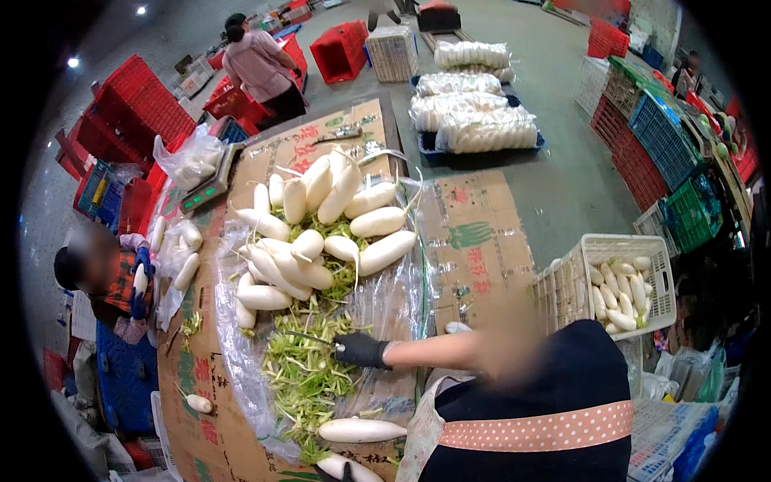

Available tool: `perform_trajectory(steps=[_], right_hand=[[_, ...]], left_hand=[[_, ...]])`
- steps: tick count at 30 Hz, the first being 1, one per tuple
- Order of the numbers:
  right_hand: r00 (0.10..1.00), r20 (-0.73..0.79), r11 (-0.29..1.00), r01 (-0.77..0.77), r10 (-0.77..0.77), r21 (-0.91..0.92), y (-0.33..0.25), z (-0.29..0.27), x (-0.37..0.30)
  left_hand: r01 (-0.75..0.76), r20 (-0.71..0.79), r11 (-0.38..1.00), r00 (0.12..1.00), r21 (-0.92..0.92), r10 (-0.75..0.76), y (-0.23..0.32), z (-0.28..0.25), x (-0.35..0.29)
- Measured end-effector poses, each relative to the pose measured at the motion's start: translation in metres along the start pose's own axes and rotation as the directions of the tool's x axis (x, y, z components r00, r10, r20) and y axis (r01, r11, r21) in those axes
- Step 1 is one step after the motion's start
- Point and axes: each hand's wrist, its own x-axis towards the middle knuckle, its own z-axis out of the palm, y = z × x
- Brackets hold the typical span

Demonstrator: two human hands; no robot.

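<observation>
My right hand [361, 351], in a black glove, is closed round a knife [307, 337] whose thin blade lies over a heap of chopped green radish tops [309, 377]. At the lower edge my left hand [344, 474], also black-gloved and mostly cut off, is on a white radish [359, 466] with leaf stubs. Another white radish [363, 430] lies crosswise between my two hands. Just beyond the cuttings, a big pile of trimmed white radishes [293, 269] rests on clear plastic sheeting [385, 313] over the cardboard-covered table.
At left a co-worker's blue-gloved hands [140, 273] hold a radish. A scale [210, 191] bears a bagged load. A white crate of radishes [666, 305] stands at right; bagged radishes [482, 132] sit on a blue tray beyond the table. Red crates [132, 108] stack up far left.
</observation>
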Motion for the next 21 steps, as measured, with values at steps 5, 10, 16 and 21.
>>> perform_trajectory(steps=[5, 10, 16, 21], right_hand=[[0.977, -0.028, 0.969, 0.207, -0.212, -0.136, -0.052, -0.013, -0.020], [0.913, 0.370, 0.974, 0.106, -0.175, 0.198, -0.020, 0.001, 0.018], [0.959, -0.078, 0.937, 0.248, -0.274, -0.244, -0.054, 0.013, 0.039], [0.782, 0.317, 0.821, 0.571, -0.537, -0.017, -0.139, -0.039, -0.015]], left_hand=[[0.023, -0.011, 1.000, 1.000, 0.000, -0.023, -0.003, -0.011, 0.002], [0.008, 0.013, 1.000, 1.000, -0.008, -0.008, 0.003, -0.021, -0.016], [-0.165, 0.089, 0.985, 0.983, 0.042, 0.161, 0.095, -0.043, -0.046], [-0.361, 0.014, 0.917, 0.931, 0.169, 0.364, 0.108, 0.004, -0.095]])
